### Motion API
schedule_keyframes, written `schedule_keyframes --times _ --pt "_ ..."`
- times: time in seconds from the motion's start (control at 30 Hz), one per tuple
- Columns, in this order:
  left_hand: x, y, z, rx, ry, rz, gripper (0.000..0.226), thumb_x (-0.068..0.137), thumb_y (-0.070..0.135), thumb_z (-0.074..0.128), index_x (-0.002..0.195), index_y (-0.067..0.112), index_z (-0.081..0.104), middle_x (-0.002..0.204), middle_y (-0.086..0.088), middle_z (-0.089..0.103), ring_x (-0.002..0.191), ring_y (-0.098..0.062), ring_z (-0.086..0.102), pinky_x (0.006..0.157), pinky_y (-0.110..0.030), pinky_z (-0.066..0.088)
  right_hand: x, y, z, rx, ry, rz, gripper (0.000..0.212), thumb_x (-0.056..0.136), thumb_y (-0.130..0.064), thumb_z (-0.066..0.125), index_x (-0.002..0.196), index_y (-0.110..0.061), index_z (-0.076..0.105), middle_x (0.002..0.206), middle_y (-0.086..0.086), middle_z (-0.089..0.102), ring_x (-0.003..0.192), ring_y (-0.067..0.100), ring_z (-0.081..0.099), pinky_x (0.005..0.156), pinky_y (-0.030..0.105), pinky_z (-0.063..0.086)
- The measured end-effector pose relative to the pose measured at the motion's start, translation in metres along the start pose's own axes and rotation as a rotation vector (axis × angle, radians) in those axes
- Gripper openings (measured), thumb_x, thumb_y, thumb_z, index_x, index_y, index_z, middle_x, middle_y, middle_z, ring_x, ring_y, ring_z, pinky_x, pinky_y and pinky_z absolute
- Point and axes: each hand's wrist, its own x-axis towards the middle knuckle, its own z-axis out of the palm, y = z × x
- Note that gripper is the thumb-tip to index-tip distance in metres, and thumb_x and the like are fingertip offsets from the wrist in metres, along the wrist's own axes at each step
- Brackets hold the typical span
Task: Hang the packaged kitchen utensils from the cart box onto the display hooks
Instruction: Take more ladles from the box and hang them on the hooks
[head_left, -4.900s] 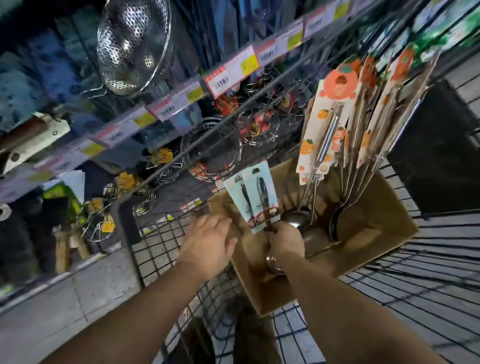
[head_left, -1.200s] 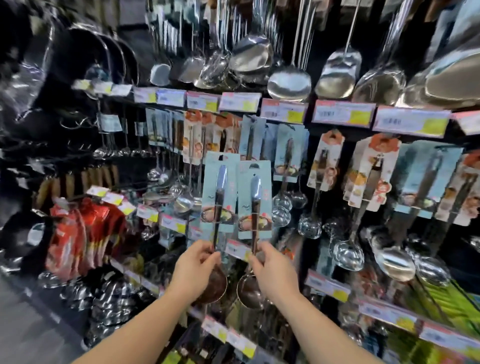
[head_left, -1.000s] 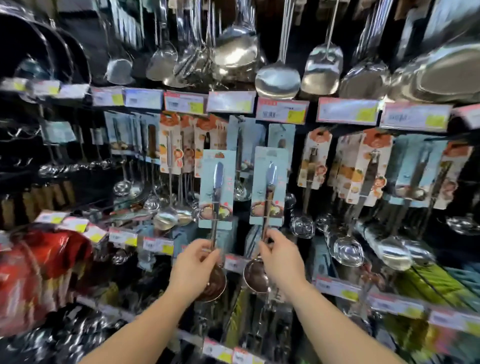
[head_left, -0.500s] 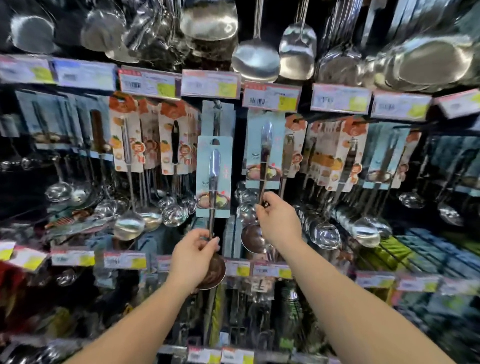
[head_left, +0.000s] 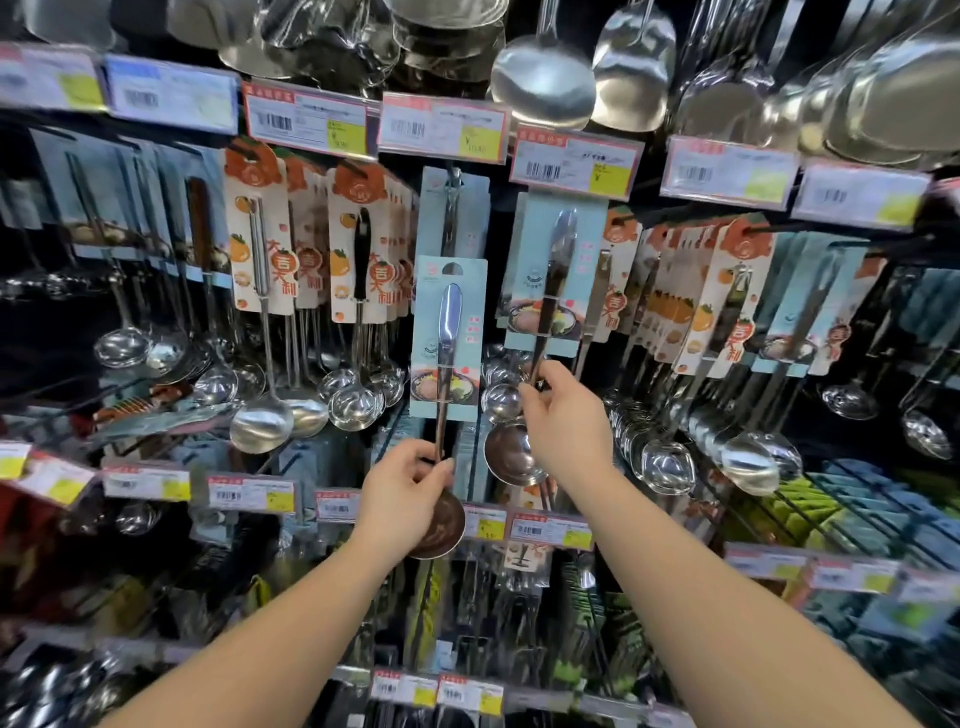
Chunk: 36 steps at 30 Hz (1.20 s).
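- Your left hand (head_left: 402, 491) has its fingers curled round the thin shaft of a steel ladle on a pale blue backing card (head_left: 449, 338), gripping just above the bowl.
- That ladle stands nearly upright: card end up, round bowl down behind your palm, long axis vertical. The bowl looks polished and reflects a brownish tint.
- Your right hand (head_left: 566, 421) pinches the shaft of a second steel ladle on a matching pale blue card (head_left: 553, 270) between thumb and fingertips, just above its bowl.
- This second ladle is held higher and leans a little, card top tilted to the right, its glossy bowl hanging lowest, beside your wrist. Its card top sits just under the white price tag with a yellow patch (head_left: 574, 163); whether it is on a hook you cannot tell.
- Both cards are flat, rectangular and printed with a bowl of food near the bottom.
- Behind the left card, another blue carded utensil (head_left: 454, 208) hangs on the rack.
- To either side hang orange-and-cream carded ladles (head_left: 260, 244), handles up, shiny bowls down.
- Overhead hang bare steel ladles and spatulas (head_left: 543, 85), smooth and mirror-bright.
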Motion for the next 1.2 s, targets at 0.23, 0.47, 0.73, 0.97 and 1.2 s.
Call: schedule_keyframes --times 0.23,0.47,0.73,0.97,1.2 --pt "0.002 -0.008 0.007 -0.005 -0.009 -0.023 0.014 0.088 0.025 0.065 0.099 0.018 0.061 0.079 0.000 0.073 0.081 -0.011 0.067 0.074 -0.026 0.048 0.003 0.008 -0.001 -0.001 -0.025 0.028 0.011 0.098 -0.031 0.047 0.096 -0.021 0.050 0.064 0.000 0.057 0.064 0.027 0.057 0.057 0.035 0.044" --pt "0.001 -0.012 0.009 0.013 -0.021 -0.009 0.009 0.089 0.024 0.064 0.096 0.021 0.059 0.078 0.002 0.072 0.079 -0.007 0.066 0.069 -0.020 0.046 0.000 0.004 0.002 -0.007 -0.030 0.030 0.018 0.097 -0.035 0.046 0.111 -0.025 0.053 0.066 -0.005 0.056 0.069 0.026 0.058 0.058 0.030 0.039" --pt "0.002 -0.020 0.009 0.020 -0.029 -0.008 0.015 0.088 0.026 0.065 0.100 0.020 0.061 0.079 0.001 0.072 0.081 -0.011 0.068 0.079 -0.030 0.052 -0.008 -0.001 -0.003 -0.006 -0.062 0.059 0.023 0.098 -0.036 0.047 0.116 -0.023 0.053 0.074 -0.001 0.065 0.071 0.025 0.062 0.066 0.038 0.052" --pt "0.003 -0.021 0.011 0.026 -0.043 0.008 0.014 0.087 0.026 0.066 0.099 0.023 0.059 0.079 0.004 0.072 0.082 -0.011 0.067 0.079 -0.031 0.050 -0.014 -0.002 -0.005 -0.043 -0.065 0.070 0.023 0.098 -0.034 0.046 0.116 -0.022 0.053 0.069 0.001 0.065 0.071 0.026 0.062 0.065 0.038 0.052" --pt "0.002 -0.022 0.011 0.043 -0.063 0.026 0.017 0.088 0.026 0.065 0.103 0.019 0.062 0.080 0.003 0.071 0.082 -0.012 0.066 0.078 -0.031 0.051 -0.011 -0.009 -0.014 -0.015 -0.019 0.074 0.031 0.098 -0.037 0.046 0.125 -0.025 0.053 0.074 -0.004 0.066 0.073 0.022 0.062 0.064 0.037 0.052"
